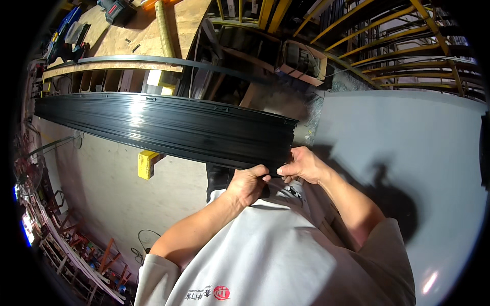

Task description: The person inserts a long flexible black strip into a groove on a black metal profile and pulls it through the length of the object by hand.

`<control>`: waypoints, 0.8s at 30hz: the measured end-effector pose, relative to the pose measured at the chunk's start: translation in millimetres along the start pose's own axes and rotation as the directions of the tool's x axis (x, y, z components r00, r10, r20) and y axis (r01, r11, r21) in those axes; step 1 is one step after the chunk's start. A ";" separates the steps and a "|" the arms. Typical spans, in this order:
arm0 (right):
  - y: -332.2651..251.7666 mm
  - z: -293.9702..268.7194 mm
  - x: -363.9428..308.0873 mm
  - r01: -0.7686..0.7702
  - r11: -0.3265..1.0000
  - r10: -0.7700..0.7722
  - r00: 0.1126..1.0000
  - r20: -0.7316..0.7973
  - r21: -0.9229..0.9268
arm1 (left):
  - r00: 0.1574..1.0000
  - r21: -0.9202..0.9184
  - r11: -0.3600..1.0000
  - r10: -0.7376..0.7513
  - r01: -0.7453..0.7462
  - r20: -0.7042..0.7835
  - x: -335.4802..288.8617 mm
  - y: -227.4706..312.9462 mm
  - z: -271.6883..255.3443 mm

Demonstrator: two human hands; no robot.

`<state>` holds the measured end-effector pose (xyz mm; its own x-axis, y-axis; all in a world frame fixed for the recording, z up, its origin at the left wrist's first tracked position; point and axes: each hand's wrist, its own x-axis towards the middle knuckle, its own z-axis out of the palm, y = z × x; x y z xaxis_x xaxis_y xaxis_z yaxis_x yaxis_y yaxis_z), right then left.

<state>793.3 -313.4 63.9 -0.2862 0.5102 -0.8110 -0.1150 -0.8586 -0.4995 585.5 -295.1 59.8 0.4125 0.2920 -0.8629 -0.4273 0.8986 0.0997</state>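
A long black ribbed profile [204, 130], apparently several grooved lengths side by side, stretches from the far left to just in front of my body. At its right end, by the near corner, both hands are close together. My left hand [247, 184] is closed with the thumb on top, gripping the near edge. My right hand [304, 166] pinches at the end corner, thumb pointing toward the left hand. A thin dark strip seems to lie between the thumbs, but the fingers hide most of it. Small clips or slots show along the profile's far edge.
A yellow-ended support [146, 164] sticks out under the profile. Beyond stands a wooden workbench [143, 35] with a power tool [118, 11] and a dark metal bar [132, 59] along its edge. Yellow racks [393, 46] rise at the far right, near a large grey panel [408, 132].
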 end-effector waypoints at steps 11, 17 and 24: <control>-4.3 -3.1 3.8 0.152 0.982 -0.141 0.985 0.097 -0.109 | 0.996 -0.063 0.997 0.050 -0.054 -0.075 0.3 -16.3 16.3; 2.5 7.9 -12.3 0.094 0.946 -0.146 0.978 -0.152 -0.309 | 0.997 -0.042 0.999 -0.033 0.030 -0.065 -7.1 -2.4 10.9; -54.0 90.5 2.5 0.212 0.232 -0.626 0.780 0.022 -0.949 | 0.990 -0.103 0.990 0.085 -0.097 -0.113 -24.1 95.7 -62.7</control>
<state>712.8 -270.3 116.4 -0.1719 0.9340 -0.3133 0.8157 -0.0433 -0.5769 484.2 -236.6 59.1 0.2812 0.3286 -0.9016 -0.5461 0.8274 0.1312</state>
